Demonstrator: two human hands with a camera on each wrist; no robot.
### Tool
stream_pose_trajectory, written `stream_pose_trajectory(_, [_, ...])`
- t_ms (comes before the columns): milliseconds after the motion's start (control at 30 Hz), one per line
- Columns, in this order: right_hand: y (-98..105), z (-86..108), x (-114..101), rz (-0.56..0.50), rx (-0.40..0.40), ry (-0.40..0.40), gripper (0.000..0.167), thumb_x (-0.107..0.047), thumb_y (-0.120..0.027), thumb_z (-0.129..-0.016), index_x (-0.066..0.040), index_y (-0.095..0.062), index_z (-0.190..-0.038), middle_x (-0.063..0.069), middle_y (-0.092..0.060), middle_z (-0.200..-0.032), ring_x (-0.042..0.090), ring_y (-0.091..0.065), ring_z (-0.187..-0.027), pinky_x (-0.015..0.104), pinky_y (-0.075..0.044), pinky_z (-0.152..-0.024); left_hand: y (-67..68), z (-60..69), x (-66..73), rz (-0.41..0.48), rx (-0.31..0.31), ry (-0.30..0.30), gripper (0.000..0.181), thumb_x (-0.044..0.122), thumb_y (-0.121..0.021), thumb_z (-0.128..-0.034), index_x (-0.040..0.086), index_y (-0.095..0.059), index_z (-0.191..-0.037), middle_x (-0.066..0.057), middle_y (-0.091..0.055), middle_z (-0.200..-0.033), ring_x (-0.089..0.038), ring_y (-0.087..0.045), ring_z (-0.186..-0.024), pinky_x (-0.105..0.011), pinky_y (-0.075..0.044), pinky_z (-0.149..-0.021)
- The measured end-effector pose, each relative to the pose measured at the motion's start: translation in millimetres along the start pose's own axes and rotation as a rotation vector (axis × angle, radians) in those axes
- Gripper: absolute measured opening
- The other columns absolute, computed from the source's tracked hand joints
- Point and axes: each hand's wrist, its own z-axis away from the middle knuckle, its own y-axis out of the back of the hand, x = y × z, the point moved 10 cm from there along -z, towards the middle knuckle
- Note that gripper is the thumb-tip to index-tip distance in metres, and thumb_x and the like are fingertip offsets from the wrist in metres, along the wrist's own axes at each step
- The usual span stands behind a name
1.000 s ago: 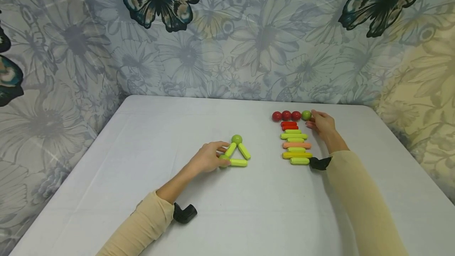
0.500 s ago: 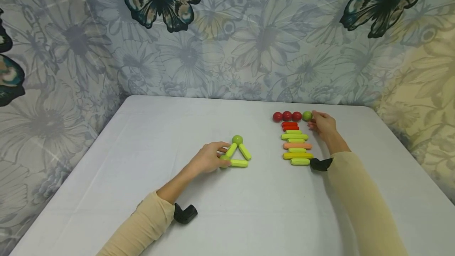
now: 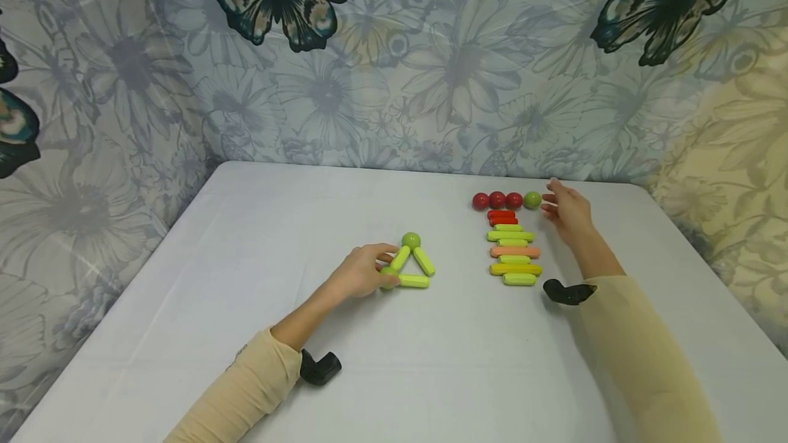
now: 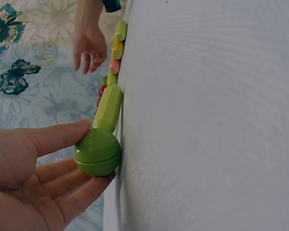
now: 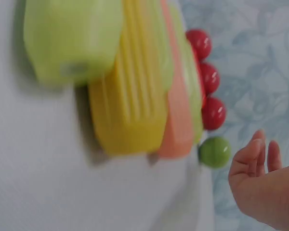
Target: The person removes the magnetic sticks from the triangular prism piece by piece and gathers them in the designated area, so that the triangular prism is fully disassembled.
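My left hand [image 3: 358, 272] pinches a green ball [image 4: 97, 151] between thumb and fingers at the near left corner of a triangle. Two lime rods [image 3: 414, 281] meet this ball, and a third rod [image 3: 424, 261] slants down from the green ball [image 3: 411, 241] at the top. To the right, my right hand [image 3: 571, 214] is raised beside another green ball [image 3: 532, 200], fingers relaxed and holding nothing. That ball ends a row of three red balls [image 3: 497, 200]. In the right wrist view a small gap separates the fingers from the green ball [image 5: 215, 152].
Below the ball row lie stacked rods of mixed lengths: short red rods [image 3: 502, 218], lime ones, an orange rod [image 3: 514, 251] and a yellow rod [image 3: 516, 269]. The white table [image 3: 258, 224] meets a patterned wall [image 3: 394, 115]. Black wrist-worn pieces [image 3: 320, 368] stick out from the sleeves.
My right hand has let go of the green ball at the row's end and drawn off to the right, its fingers spreading. My left hand keeps its hold on the triangle's corner ball.
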Motion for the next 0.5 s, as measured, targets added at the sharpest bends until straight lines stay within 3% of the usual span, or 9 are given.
stream_pose_trajectory(267, [-34, 32.2, -6, 0.070, -0.108, -0.021, 0.036, -0.047, -0.056, -0.091, -0.016, -0.053, -0.109, 0.004, -0.045, -0.111, 0.015, -0.050, -0.086, 0.016, -0.047, -0.064, -0.1, 0.4, -0.3, 0.007, -0.006, 0.013, 0.057, 0.016, -0.074, -0.0848, 0.009, -0.051, -0.137, -0.012, -0.059, -0.126, -0.030, -0.057, -0.114, -0.039, -0.051, -0.086])
stream_pose_trajectory(500, [-71, 58.4, 1, 0.007, -0.348, -0.096, 0.032, -0.036, -0.058, -0.094, -0.012, -0.051, -0.113, 0.004, -0.051, -0.107, 0.015, -0.053, -0.089, 0.019, -0.050, -0.075, 0.4, -0.4, -0.7, 0.012, -0.013, 0.016, 0.058, 0.016, -0.074, -0.0849, 0.008, -0.051, -0.137, -0.012, -0.059, -0.126, -0.030, -0.057, -0.114, -0.039, -0.051, -0.085])
